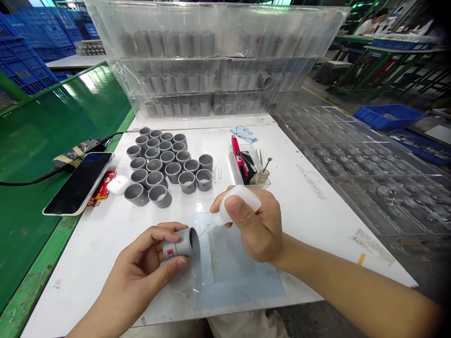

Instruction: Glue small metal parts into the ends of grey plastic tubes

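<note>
My left hand (144,263) grips a grey plastic pipe sleeve (178,244) with a small red label, tilted so its mouth faces right. In my right hand (259,225) is a white squeeze bottle (243,199), tipped down to the left. Its thin clear nozzle (209,229) points at the sleeve's rim; whether it touches cannot be made out. Below both hands a light blue sheet (243,277) lies on the white table (303,253). Beyond my left hand, several similar grey sleeves (160,196) stand upright in a cluster.
A clear tray (234,171) holds a red pen-like tool (239,157) and a small jar (261,177). At left lie a phone (79,183) and a white case (119,184). Stacked clear bins (218,75) rise behind; plastic trays (355,159) stand right. Another person (373,23) sits far off.
</note>
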`<state>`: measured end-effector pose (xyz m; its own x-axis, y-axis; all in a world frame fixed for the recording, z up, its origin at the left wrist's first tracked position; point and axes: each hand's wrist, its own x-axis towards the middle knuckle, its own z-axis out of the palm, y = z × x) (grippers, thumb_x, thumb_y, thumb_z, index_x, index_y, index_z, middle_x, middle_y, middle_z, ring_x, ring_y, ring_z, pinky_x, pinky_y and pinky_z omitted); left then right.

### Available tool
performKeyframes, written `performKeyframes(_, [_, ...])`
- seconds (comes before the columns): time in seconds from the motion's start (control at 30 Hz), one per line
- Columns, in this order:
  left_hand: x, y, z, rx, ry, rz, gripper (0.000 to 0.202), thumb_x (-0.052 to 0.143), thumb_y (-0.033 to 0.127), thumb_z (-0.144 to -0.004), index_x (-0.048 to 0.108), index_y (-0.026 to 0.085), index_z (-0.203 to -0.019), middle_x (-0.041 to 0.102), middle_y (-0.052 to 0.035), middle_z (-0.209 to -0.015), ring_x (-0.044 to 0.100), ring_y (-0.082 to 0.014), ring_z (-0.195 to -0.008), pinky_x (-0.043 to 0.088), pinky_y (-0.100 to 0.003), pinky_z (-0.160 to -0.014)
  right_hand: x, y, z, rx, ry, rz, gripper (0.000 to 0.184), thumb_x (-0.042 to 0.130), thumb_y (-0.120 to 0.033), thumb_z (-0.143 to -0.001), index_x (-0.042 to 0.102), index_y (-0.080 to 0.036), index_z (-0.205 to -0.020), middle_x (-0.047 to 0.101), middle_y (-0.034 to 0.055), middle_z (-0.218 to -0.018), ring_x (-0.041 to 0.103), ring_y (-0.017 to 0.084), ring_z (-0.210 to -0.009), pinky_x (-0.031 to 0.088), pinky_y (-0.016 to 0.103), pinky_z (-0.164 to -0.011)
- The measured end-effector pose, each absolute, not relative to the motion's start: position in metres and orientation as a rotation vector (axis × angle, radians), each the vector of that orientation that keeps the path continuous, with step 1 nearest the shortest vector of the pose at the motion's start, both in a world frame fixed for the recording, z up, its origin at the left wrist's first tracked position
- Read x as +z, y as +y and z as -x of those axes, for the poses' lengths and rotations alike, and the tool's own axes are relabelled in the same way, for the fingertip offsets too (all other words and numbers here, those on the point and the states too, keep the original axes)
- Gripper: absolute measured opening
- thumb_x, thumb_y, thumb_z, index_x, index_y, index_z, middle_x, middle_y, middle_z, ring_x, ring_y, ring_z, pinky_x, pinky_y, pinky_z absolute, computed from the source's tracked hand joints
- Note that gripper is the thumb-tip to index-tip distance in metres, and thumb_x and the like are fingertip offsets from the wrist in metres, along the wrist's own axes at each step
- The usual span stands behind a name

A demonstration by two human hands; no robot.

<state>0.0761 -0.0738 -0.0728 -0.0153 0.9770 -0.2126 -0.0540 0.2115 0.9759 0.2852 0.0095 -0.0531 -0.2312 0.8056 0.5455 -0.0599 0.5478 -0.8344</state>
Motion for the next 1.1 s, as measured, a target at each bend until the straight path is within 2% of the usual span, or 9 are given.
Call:
performKeyframes(0.2, [-0.0744, -0.0751, -0.0749, 1.055, 1.244, -0.999, 0.016, 0.082, 0.022, -0.083, 0.071, 0.026, -0.093, 0.071, -0.0036, -0.127, 0.072, -0.0161, -0.093, 0.060, -0.021, -0.077, -0.0557, 0.0081, -0.2835, 0.823, -1.677, 0.666, 0.045, 0.054, -0.042, -0.104, 0.064, -0.016, -0.068, 0.063, 0.0022, -0.067, 0.053, 0.008, -0.051, 0.039, 0.026, -0.048])
performKeyframes(0.4, [-0.0755, -0.0745, -0.0730, 1.044, 1.233, -1.032, 0.015, 0.081, 0.019, -0.084, 0.071, 0.027, -0.092, 0.070, -0.0025, -0.127, 0.069, -0.0168, -0.101, 0.059, -0.020, -0.081, -0.0552, 0.0097, -0.2827, 0.788, -1.682, 0.670, 0.049, 0.055, -0.042, -0.104, 0.057, -0.017, -0.061, 0.046, -0.0030, -0.054, 0.052, 0.010, -0.053, 0.039, 0.027, -0.051])
performKeyframes(0.53, [-0.0756, -0.0746, -0.0728, 1.046, 1.248, -1.032, 0.016, 0.082, 0.020, -0.083, 0.071, 0.026, -0.091, 0.070, -0.0036, -0.128, 0.069, -0.0180, -0.101, 0.059, -0.021, -0.080, -0.0548, 0.0087, -0.2831, 0.781, -1.705, 0.721, 0.056, 0.052, -0.046, -0.104, 0.047, -0.018, -0.055, 0.052, -0.0012, -0.056, 0.049, 0.009, -0.051, 0.037, 0.027, -0.050])
performKeyframes(0.63, [-0.0758, -0.0752, -0.0725, 1.036, 1.250, -1.038, 0.015, 0.082, 0.022, -0.083, 0.071, 0.027, -0.091, 0.069, -0.0027, -0.129, 0.069, -0.0167, -0.099, 0.058, -0.020, -0.079, -0.0540, 0.0080, -0.2833, 0.783, -1.725, 0.731, 0.057, 0.052, -0.045, -0.104, 0.043, -0.019, -0.054, 0.049, -0.0020, -0.053, 0.048, 0.008, -0.049, 0.034, 0.027, -0.049])
performKeyframes(0.77, [-0.0755, -0.0757, -0.0720, 1.025, 1.257, -1.056, 0.015, 0.082, 0.023, -0.083, 0.071, 0.028, -0.091, 0.069, -0.0016, -0.130, 0.069, -0.0159, -0.099, 0.058, -0.019, -0.079, -0.0537, 0.0087, -0.2830, 0.797, -1.736, 0.720, 0.053, 0.054, -0.043, -0.104, 0.054, -0.017, -0.058, 0.046, -0.0034, -0.053, 0.047, 0.008, -0.048, 0.034, 0.026, -0.048])
performKeyframes(0.9, [-0.0754, -0.0756, -0.0719, 1.033, 1.251, -1.050, 0.014, 0.082, 0.022, -0.084, 0.072, 0.027, -0.091, 0.069, -0.0024, -0.129, 0.069, -0.0161, -0.100, 0.058, -0.019, -0.080, -0.0546, 0.0086, -0.2835, 0.802, -1.756, 0.729, 0.043, 0.053, -0.042, -0.104, 0.069, -0.016, -0.073, 0.052, -0.0030, -0.054, 0.048, 0.008, -0.047, 0.034, 0.026, -0.047])
performKeyframes(1.1, [-0.0753, -0.0750, -0.0730, 1.049, 1.250, -1.051, 0.014, 0.083, 0.021, -0.082, 0.072, 0.025, -0.090, 0.069, -0.0050, -0.129, 0.070, -0.0184, -0.103, 0.059, -0.020, -0.082, -0.0526, 0.0064, -0.2823, 0.844, -1.758, 0.709, 0.043, 0.053, -0.040, -0.104, 0.070, -0.017, -0.073, 0.055, -0.0027, -0.054, 0.047, 0.008, -0.045, 0.034, 0.025, -0.045])
